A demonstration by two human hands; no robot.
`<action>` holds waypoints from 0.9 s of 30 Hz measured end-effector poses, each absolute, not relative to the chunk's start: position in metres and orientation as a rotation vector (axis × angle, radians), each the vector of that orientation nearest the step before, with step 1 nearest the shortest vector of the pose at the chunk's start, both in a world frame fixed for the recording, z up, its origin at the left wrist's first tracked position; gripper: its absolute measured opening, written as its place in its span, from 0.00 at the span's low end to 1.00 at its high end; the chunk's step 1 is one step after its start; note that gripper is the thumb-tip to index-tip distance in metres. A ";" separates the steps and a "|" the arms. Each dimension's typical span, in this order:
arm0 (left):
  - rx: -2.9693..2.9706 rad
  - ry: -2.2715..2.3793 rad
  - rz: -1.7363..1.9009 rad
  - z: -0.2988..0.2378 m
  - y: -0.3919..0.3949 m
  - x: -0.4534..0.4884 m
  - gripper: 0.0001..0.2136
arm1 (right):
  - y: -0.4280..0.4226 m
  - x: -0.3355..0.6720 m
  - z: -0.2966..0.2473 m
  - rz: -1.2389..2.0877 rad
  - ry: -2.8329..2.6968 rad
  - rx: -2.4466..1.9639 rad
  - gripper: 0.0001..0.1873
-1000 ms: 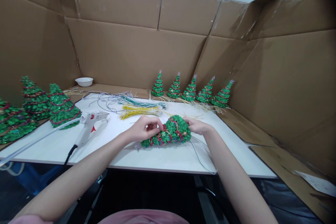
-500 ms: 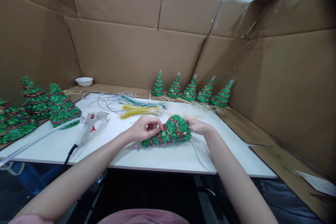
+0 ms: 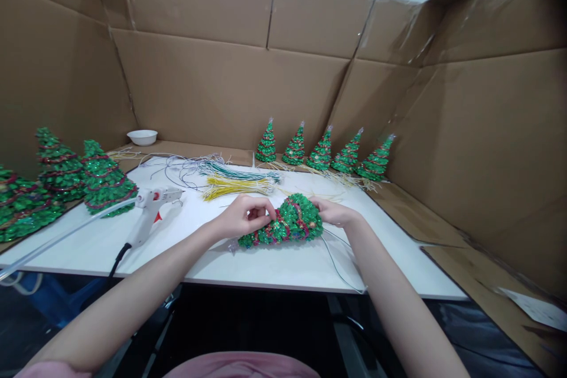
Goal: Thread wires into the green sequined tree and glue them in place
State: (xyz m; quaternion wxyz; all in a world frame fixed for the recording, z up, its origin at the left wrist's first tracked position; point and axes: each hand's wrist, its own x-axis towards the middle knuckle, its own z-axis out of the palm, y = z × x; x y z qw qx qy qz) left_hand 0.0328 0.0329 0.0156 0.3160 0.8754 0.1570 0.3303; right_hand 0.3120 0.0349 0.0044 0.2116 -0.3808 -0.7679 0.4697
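Note:
A green glittery toy Christmas tree (image 3: 286,224) with red bead garlands lies on its side on the white table (image 3: 274,266), tip pointing left. My left hand (image 3: 243,215) is curled with fingertips pinched on the tree's upper side near the middle. My right hand (image 3: 332,212) grips the tree's wide base end. A thin dark wire (image 3: 339,263) trails from the base toward the table's front edge.
A white glue gun (image 3: 148,212) lies left of my hands. Bundles of yellow and green wires (image 3: 234,180) lie behind. Several finished small trees (image 3: 321,150) stand in a row at the back, larger ones (image 3: 104,180) at left. A white bowl (image 3: 142,137) sits far left. Cardboard walls surround the table.

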 end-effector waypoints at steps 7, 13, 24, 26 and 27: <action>2.297 0.402 0.868 0.016 0.032 0.033 0.05 | 0.033 0.310 0.008 1.290 -2.134 -1.068 0.22; 2.293 0.398 0.863 0.016 0.033 0.033 0.05 | 0.034 0.311 0.006 1.294 -2.138 -1.061 0.23; 2.289 0.394 0.858 0.016 0.033 0.033 0.05 | 0.034 0.312 0.005 1.298 -2.135 -1.069 0.24; 2.289 0.394 0.855 0.016 0.033 0.033 0.05 | 0.034 0.312 0.005 1.298 -2.132 -1.071 0.24; 2.290 0.394 0.853 0.016 0.033 0.033 0.05 | 0.034 0.312 0.005 1.300 -2.131 -1.070 0.23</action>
